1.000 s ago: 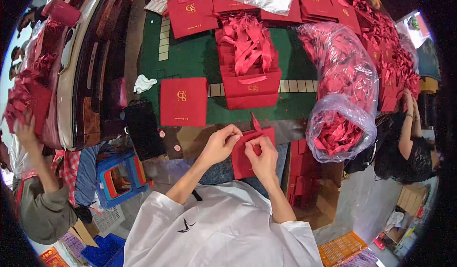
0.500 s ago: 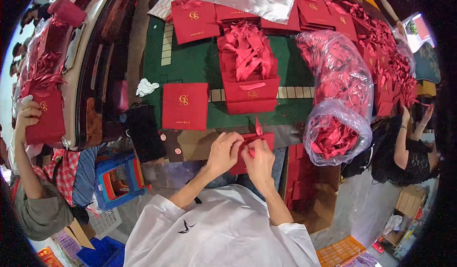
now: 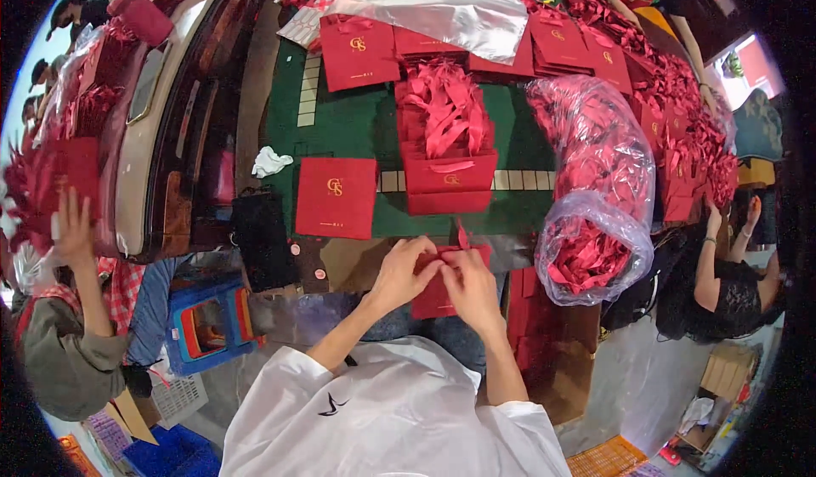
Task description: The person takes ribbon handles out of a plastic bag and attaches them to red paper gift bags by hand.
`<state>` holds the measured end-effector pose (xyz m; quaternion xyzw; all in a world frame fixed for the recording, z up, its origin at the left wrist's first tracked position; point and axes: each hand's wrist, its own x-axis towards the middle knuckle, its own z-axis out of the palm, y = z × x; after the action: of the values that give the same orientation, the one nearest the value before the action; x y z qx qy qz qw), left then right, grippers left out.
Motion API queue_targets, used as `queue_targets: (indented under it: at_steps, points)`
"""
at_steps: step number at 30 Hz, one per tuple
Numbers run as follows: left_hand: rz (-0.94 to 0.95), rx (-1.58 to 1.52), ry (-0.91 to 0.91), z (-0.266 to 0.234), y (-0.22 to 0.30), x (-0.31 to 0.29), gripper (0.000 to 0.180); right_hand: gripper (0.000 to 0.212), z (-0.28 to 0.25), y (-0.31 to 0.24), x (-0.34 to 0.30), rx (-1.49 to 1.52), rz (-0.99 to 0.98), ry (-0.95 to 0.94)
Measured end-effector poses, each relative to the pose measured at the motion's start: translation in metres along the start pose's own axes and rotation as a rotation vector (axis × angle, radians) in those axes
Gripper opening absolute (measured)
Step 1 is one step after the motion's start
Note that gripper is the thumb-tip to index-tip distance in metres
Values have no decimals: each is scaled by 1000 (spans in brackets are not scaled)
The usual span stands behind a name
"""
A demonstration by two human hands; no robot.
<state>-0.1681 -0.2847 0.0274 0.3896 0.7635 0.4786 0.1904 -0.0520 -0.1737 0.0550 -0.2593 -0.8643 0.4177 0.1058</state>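
Observation:
A red paper gift bag (image 3: 434,299) is upright at the near table edge, just beyond my lap. Over its top edge my left hand (image 3: 405,271) curls inward, fingertips pinched together at the rim. From the other side my right hand (image 3: 473,286) pinches close beside them, thumb and fingers nearly touching the left ones. A red ribbon (image 3: 462,235) pokes up just behind the right fingers. Exactly how the ribbon runs between my fingertips is hidden.
Beyond my hands stands a row of red bags (image 3: 450,190) topped with loose ribbons. A flat red bag (image 3: 336,196) lies left, near a crumpled tissue (image 3: 271,161). Right is a clear plastic sack (image 3: 595,213) of ribbons. Co-workers' hands (image 3: 75,226) are at both sides.
My right hand's fingers have loosened and spread a little at the bag's rim; the ribbon end stands lower. At far left, the co-worker's hand has shifted on the red bags.

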Motion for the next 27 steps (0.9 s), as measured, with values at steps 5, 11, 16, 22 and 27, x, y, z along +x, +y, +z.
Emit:
queue_targets:
  at_steps: [5, 11, 16, 22, 27]
  points:
    - [105, 91, -44, 4, 0, -8, 20, 16, -19, 14, 19, -62, -95, 35]
    - [311, 74, 22, 10, -6, -13, 19, 20, -24, 38, 39, -15, -91, -334]
    - [389, 79, -15, 7, -9, -13, 17, 19, -27, 55, 54, 240, -167, -583]
    - [409, 46, 5, 8, -8, -9, 14, 17, -15, 64, 53, 414, -9, -599]
    - [304, 35, -33, 2, -6, -1, 11, 16, -4, 59, 48, 271, 28, -372]
